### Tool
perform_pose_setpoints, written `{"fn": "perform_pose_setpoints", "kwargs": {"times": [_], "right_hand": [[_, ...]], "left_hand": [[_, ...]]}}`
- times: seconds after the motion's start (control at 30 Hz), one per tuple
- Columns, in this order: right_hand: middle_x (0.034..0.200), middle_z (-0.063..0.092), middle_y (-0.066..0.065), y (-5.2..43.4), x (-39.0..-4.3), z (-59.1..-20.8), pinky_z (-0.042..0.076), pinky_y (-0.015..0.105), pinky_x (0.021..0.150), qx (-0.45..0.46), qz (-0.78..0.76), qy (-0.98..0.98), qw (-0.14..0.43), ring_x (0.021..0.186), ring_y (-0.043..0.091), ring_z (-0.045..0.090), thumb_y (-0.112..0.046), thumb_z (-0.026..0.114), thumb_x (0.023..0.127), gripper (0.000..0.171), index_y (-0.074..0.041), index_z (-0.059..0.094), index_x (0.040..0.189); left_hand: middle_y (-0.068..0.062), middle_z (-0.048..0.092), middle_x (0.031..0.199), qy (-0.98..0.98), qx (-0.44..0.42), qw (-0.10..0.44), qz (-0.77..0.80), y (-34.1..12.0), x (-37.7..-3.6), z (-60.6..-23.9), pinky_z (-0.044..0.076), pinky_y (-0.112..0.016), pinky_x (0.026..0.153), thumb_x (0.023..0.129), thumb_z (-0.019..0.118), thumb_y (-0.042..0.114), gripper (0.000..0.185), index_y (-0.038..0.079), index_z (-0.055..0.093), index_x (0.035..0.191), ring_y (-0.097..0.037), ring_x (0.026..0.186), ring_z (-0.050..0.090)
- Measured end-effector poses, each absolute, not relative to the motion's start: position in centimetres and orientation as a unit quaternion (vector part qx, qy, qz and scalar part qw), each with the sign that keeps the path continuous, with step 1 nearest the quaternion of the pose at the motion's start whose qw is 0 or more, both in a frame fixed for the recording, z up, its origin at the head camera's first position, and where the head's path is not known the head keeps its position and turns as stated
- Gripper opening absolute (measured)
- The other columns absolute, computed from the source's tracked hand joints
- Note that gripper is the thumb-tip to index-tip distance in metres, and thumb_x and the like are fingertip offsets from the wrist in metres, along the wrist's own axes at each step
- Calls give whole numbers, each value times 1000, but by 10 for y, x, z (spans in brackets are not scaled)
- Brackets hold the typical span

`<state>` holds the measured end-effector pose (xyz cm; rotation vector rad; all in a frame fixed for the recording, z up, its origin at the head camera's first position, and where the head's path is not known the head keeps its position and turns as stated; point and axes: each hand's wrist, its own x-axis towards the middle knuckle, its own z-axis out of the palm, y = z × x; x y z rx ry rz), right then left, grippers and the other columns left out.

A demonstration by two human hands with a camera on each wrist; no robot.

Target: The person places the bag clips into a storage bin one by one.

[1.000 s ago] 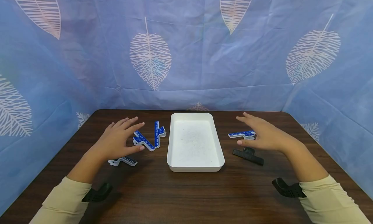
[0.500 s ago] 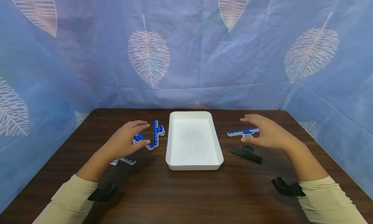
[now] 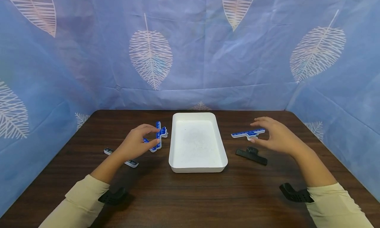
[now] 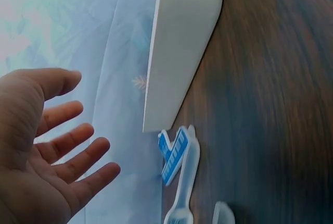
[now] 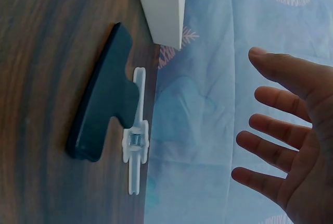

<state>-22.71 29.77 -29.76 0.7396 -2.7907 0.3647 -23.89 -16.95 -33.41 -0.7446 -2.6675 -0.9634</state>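
My left hand [image 3: 138, 142] hovers at the tray's left, fingers apart and relaxed, holding nothing. Beyond its fingertips in the head view lies a blue-and-white clip with a piano-key pattern [image 3: 158, 144]; a second blue clip [image 3: 152, 149] is partly hidden behind the thumb. Under the left forearm, a clip with black-and-white keys [image 3: 132, 163] is half covered. Loosely curved and holding nothing, my right hand [image 3: 277, 135] is beside another blue clip [image 3: 243, 134], its thumb tip overlapping that clip's edge. A plain black clip [image 5: 104, 99] lies nearer to me.
Between the hands stands a shallow white tray [image 3: 171, 155] on the dark wooden table [image 3: 196, 201]. A blue cloth with white leaf prints [image 3: 184, 56] hangs around the table's back and sides. Black wrist mounts [image 3: 295, 193] sit at the sleeves.
The left hand has moved right toward the blue clips, its thumb and fingers coming closer together. My right hand has shifted slightly right. The clips and tray keep their places.
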Motion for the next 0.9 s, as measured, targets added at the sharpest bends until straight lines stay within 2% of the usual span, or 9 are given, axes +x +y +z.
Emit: {"fn": "perform_pose_setpoints", "kwargs": {"times": [0.2, 0.5, 0.73, 0.9], "right_hand": [[133, 49, 30, 305, -226, -304, 39, 66, 94, 257, 122, -951, 119, 121, 50, 46, -21, 80, 80, 54, 3, 61, 124], [134, 48, 30, 311, -225, -316, 40, 66, 93, 256, 132, -952, 105, 120, 51, 46, -17, 81, 78, 53, 4, 61, 123], [133, 49, 30, 311, -227, -326, 41, 66, 92, 259, 133, -952, 94, 120, 51, 46, -18, 82, 78, 55, 3, 61, 124], [133, 48, 30, 309, -228, -332, 42, 66, 92, 259, 139, -953, 78, 120, 51, 47, -18, 82, 78, 55, 3, 61, 124]], "left_hand": [[-14, 63, 113, -897, -179, 92, -394, -159, -242, -338, 55, -44, 84, 88, 72, 17, 28, 5, 70, 114, -27, 99, 62], [-12, 69, 104, -872, -104, 37, -477, -149, -246, -344, 57, -39, 78, 88, 72, 14, 26, 3, 69, 112, -27, 93, 63], [-22, 64, 114, -828, -100, -17, -552, -142, -253, -356, 58, -40, 77, 87, 72, 7, 37, -5, 62, 121, -28, 91, 67], [-24, 58, 123, -806, -90, -47, -583, -136, -257, -363, 59, -36, 75, 86, 72, 4, 45, -6, 57, 127, -25, 94, 64]]}}
